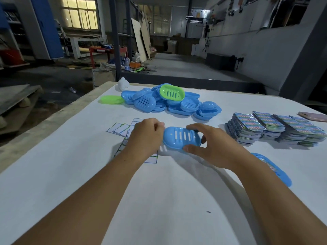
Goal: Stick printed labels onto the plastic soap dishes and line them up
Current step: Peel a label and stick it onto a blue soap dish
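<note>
We hold a blue soap dish [182, 137] just above the white table [74, 174], right hand [210, 145] curled round its end; our left hand [146, 134], fingers bunched over the label sheets [122, 129], seems to pinch one, uncertainly; next, press it onto the dish
</note>
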Available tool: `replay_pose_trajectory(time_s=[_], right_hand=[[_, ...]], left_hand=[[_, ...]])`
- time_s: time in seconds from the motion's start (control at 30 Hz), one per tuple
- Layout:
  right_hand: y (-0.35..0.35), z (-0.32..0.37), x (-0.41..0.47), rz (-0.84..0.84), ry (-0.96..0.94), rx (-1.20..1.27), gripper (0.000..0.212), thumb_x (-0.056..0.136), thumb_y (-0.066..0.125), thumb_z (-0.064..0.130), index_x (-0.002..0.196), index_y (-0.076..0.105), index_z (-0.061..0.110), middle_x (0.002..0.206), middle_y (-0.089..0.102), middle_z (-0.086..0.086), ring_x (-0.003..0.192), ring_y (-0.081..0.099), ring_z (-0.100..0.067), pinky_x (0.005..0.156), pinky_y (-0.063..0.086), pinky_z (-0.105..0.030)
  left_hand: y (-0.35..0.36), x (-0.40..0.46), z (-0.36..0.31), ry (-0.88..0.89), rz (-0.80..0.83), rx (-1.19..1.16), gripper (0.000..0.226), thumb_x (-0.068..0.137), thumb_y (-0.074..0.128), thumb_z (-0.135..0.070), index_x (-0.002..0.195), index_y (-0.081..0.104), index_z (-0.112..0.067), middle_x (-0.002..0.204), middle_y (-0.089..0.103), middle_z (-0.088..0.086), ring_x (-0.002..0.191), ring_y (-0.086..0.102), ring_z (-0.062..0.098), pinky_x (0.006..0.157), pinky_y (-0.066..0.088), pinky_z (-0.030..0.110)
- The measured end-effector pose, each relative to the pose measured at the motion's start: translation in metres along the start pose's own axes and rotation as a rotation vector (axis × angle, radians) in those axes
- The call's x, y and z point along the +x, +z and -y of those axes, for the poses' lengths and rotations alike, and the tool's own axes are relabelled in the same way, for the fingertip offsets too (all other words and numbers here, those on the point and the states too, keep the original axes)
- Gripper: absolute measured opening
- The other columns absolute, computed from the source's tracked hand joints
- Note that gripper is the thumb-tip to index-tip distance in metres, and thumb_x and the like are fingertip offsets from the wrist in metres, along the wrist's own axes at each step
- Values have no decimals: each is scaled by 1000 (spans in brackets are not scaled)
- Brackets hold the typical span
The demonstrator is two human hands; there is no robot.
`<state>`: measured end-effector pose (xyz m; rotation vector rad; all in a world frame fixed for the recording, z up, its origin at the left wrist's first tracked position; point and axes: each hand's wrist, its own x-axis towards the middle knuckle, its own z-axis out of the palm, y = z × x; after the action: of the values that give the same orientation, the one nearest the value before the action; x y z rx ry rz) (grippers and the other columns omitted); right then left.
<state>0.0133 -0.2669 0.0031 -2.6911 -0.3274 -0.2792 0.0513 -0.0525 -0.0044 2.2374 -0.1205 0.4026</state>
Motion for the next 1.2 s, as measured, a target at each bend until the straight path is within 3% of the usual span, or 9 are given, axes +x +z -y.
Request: replay_pose_trajectory(time_s=[0.2, 0.3, 0.4, 0.5, 0.63, 0.77, 0.87, 1.03, 1.2], right_hand=[[-2, -8, 0, 68, 100, -55, 59, 83, 63, 69, 134, 50, 42, 119, 61, 12, 97, 59, -13, 79, 46, -32], [-3, -8, 0, 100, 107, -73, 58, 82, 62, 70, 133, 49, 45, 122, 61, 13, 96, 60, -12, 82, 49, -33], [-3, -8, -1, 123, 113, -78, 58, 81, 63, 70, 132, 50, 46, 124, 61, 14, 95, 60, -10, 85, 51, -35], [-3, -9, -2, 135, 117, -91, 60, 79, 63, 71, 132, 51, 46, 125, 61, 15, 94, 60, -10, 85, 51, -34], [-3, -7, -2, 137, 105, -88, 65, 75, 63, 75, 132, 51, 45, 126, 59, 17, 95, 57, -8, 81, 46, -30], [-3, -4, -2, 90, 112, -72, 67, 76, 64, 73, 134, 52, 42, 130, 56, 12, 104, 57, -11, 86, 48, -32], [-3, 2, -1, -30, 84, -14, 60, 83, 65, 65, 135, 53, 40, 131, 56, 11, 108, 56, -10, 86, 46, -30], [4, 24, 1, -190, 61, 397, 49, 87, 72, 45, 132, 54, 38, 111, 64, 19, 91, 65, -1, 75, 55, -22], [8, 37, 4, -192, 110, 773, 42, 88, 77, 20, 126, 61, 27, 81, 76, 4, 66, 70, -5, 56, 53, -17]], left_hand=[[-25, 13, 17, -27, -135, 481, 23, 99, 47, -24, 108, 67, -15, 104, 68, 7, 87, 55, 23, 70, 40, 32], [-32, 12, 23, -101, -73, 531, 27, 95, 56, -42, 109, 66, -21, 107, 68, 3, 92, 60, 24, 72, 45, 33], [-34, 9, 26, -142, 35, 526, 53, 80, 66, -68, 114, 63, -27, 112, 68, -2, 100, 62, 22, 74, 46, 31], [-33, 6, 27, -154, 86, 528, 65, 68, 74, -71, 117, 61, -30, 115, 68, -4, 101, 61, 19, 71, 42, 29], [-32, 8, 24, -210, 70, 407, 62, 66, 85, -55, 117, 63, -28, 113, 69, -2, 97, 62, 18, 73, 47, 28], [-28, 10, 25, -241, 43, 86, 18, 76, 82, -29, 89, 70, -23, 86, 71, -7, 85, 68, 18, 79, 59, 36], [-25, 9, 17, -217, 77, -184, 12, 81, 79, -25, 90, 71, -21, 81, 74, -7, 78, 73, 14, 75, 61, 34], [-24, -1, -6, -178, 251, -485, 15, 82, 81, -20, 93, 72, -19, 80, 78, -3, 69, 74, 10, 61, 58, 25], [-19, -9, -16, -137, 343, -613, 11, 80, 82, -19, 89, 75, -19, 76, 77, -1, 55, 66, 4, 46, 45, 13]])
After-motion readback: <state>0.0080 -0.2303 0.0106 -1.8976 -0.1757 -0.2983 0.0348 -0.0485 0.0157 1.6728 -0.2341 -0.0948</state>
